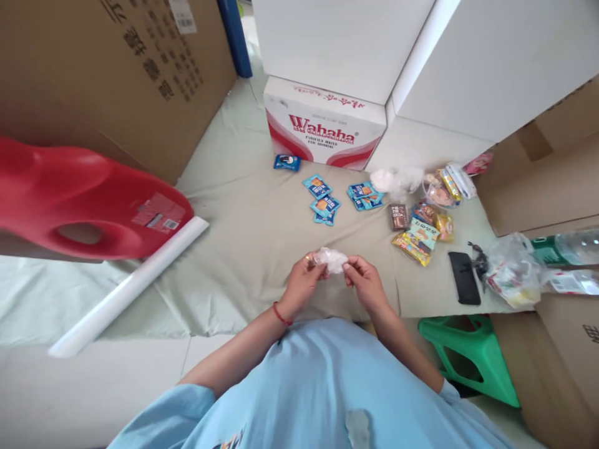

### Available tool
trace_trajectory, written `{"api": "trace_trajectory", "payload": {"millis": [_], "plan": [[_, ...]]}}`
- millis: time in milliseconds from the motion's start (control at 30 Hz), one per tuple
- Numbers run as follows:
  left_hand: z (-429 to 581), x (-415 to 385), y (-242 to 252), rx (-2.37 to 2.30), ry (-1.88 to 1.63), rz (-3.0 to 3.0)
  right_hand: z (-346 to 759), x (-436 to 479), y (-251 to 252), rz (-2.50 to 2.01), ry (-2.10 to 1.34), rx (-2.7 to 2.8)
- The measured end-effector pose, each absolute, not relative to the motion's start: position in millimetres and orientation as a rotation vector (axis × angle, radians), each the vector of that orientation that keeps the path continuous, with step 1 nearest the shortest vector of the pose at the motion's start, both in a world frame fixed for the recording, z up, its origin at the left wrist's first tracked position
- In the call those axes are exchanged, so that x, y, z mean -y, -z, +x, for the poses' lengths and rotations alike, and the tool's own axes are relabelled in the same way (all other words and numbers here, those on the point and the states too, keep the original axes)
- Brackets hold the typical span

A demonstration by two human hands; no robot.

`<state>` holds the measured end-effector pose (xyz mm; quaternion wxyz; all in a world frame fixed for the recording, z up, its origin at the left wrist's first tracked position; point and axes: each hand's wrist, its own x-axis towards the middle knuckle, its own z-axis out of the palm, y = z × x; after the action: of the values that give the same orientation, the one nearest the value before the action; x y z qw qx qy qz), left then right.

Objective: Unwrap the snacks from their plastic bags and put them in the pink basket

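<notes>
You hold the small crumpled clear plastic bag (331, 259) at your 12 o'clock, left hand (304, 282) and right hand (367, 280) each with its grip pinched on one end, apparently to keep it spread, above the pale green sheet (234, 237).

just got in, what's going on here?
A person in a light blue shirt pinches a crumpled clear bag between left hand and right hand, over a pale green cloth. Ahead, blue snack packets and a mixed snack pile lie untouched near a Wahaha box. A black phone sits to the right.
</notes>
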<state>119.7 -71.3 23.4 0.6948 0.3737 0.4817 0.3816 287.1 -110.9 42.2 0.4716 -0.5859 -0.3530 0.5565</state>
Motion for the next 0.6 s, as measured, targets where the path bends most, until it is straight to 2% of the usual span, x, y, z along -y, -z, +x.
{"api": "trace_trajectory", "payload": {"millis": [267,333,467,600], "plan": [[89.6,75.1,-33.5,-1.052,-0.925,0.761,303.0,108.6,-35.4,-1.399,-1.731,0.661],[89.3,74.1,-35.6,-1.055,-0.946,0.742,300.2,111.8,-34.1,-1.487,-1.531,0.791],[94.1,72.8,-32.3,-1.177,-0.973,0.781,295.7,121.7,-41.4,-1.591,-0.757,1.224],[104.1,76.4,-31.3,-1.155,-0.948,0.748,285.2,125.7,-42.0,-1.475,-0.659,1.703]]}}
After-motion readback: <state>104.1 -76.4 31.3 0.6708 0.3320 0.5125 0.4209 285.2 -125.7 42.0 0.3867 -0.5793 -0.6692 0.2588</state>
